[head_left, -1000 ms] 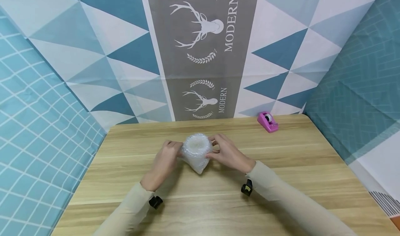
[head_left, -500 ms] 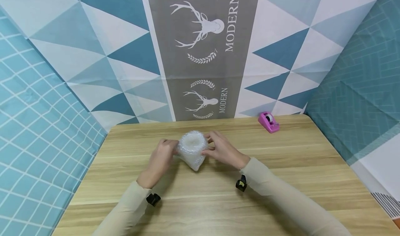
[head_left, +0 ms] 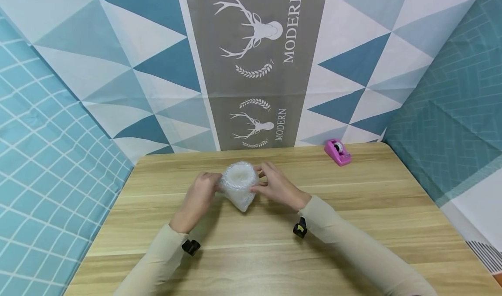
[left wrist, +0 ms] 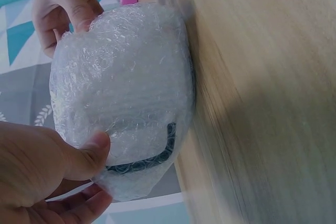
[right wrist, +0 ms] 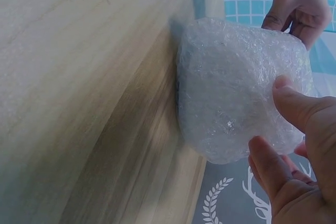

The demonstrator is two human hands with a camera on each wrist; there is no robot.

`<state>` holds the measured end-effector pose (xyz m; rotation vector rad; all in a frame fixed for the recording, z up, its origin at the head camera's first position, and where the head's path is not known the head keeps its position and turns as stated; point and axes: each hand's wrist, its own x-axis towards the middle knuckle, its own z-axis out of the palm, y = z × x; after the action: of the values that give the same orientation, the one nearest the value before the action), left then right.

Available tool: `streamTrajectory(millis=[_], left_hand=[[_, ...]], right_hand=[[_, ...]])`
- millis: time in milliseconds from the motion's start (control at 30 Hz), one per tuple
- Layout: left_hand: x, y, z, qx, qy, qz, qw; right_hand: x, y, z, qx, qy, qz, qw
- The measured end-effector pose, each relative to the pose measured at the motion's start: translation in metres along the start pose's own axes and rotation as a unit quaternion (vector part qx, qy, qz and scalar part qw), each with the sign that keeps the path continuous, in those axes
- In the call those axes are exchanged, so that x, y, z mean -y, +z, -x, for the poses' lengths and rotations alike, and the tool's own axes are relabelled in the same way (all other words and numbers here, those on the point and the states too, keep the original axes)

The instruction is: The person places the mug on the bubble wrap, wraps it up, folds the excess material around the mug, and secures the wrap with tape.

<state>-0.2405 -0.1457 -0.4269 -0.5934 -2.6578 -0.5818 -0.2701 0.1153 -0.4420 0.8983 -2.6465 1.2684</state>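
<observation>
A round bundle in bubble wrap (head_left: 237, 195), hollow at its top like a cup, stands on the wooden table (head_left: 251, 252). My left hand (head_left: 200, 195) pinches its left side between thumb and fingers. In the left wrist view a dark curved strip (left wrist: 142, 163) shows through the bubble wrap (left wrist: 126, 77), close to the left thumb. My right hand (head_left: 276, 187) holds the opposite side, with thumb and fingertips against the wrap (right wrist: 231, 93). What lies inside the wrap is blurred by the plastic.
A pink tape dispenser (head_left: 338, 152) sits at the table's back right, near the patterned backdrop (head_left: 259, 82). Blue grid cloth (head_left: 51, 156) hangs at the left and teal cloth (head_left: 451, 113) at the right. Both wrists carry a small black camera (head_left: 191, 247).
The wrapped bundle has shifted a little to the left and slightly towards the back. Both hands have moved along with it, keeping hold of its sides.
</observation>
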Motion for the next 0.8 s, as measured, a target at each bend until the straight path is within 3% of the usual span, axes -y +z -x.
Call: streamTrajectory(millis=[800], left_hand=[[0.011,0.0,-0.005,-0.006,0.006,-0.023,0.9997]], right_hand=[[0.0,0.005,-0.015,0.012,0.001,0.001,0.9999]])
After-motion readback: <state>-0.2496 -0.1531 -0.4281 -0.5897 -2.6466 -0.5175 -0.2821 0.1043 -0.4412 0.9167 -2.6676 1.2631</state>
